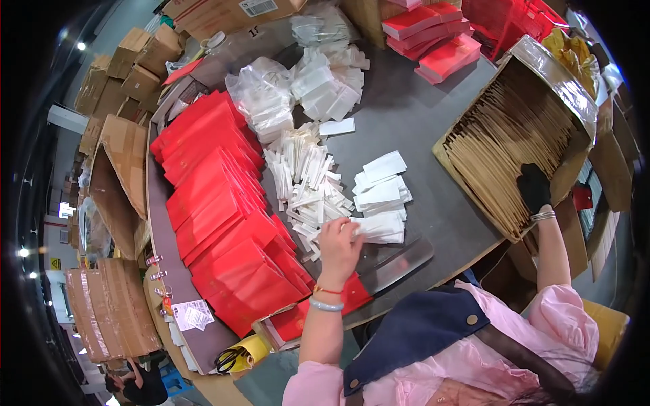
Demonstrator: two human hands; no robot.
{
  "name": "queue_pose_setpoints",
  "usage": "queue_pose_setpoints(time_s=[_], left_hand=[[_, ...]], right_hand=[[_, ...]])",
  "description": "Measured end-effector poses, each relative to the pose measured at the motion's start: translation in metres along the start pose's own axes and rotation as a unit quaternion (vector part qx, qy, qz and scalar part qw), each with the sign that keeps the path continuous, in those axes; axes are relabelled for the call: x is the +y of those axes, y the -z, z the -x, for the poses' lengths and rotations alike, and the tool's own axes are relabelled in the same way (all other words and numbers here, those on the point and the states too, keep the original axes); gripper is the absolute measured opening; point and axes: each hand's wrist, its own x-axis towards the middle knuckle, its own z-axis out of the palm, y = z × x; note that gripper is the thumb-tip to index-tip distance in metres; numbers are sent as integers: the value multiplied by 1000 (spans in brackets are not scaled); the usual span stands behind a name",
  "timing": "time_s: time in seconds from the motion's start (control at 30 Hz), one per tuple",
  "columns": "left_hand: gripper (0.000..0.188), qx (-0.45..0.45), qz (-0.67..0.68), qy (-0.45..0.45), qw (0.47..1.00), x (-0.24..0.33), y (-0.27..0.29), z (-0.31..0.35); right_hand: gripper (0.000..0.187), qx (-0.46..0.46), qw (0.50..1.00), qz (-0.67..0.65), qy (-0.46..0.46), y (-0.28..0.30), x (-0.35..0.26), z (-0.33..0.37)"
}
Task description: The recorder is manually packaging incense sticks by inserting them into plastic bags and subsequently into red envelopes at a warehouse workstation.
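My left hand (340,249) is bare, with a red cord and a pale bangle at the wrist. Its fingers are curled together at the left edge of a fanned pile of flat white paper packets (384,229), pinching the end of one. Loose narrow white strips (308,172) lie heaped just beyond and left of it. Over at the right, my right hand (535,188), in a black glove, reaches into an open cardboard box (467,183) and touches a tight row of thin brown paper-like sheets (504,145). The dark glove hides how its fingers are bent.
Red paper bags (217,196) lie overlapped along the table's left side. Clear plastic bags of white packets (261,98) stand behind the strips. Red stacks (433,40) sit at the back. A clear plastic sheet (399,264) lies near the front edge. Scissors (231,358) rest in a yellow holder.
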Motion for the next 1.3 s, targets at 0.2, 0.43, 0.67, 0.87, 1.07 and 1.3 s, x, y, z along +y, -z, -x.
queue_pose_setpoints(time_s=[0.2,0.43,0.67,0.87,1.07,1.3], left_hand=[[39,-21,-32,15,999,1,-7,-3],[34,33,-26,-27,999,1,-13,0],[26,69,-24,-43,996,-1,-16,7],[15,-102,328,253,904,46,4,35],[48,-94,11,150,984,53,7,85],[72,-90,-14,102,991,56,0,103]], right_hand=[[36,75,996,47,3,-11,-9,8],[36,214,976,-29,-25,-24,26,4],[14,158,890,-417,96,0,-88,52],[19,-27,917,-253,307,0,-143,70],[22,-198,884,-153,396,-43,-167,92],[17,-157,834,-126,514,-94,-182,108]])
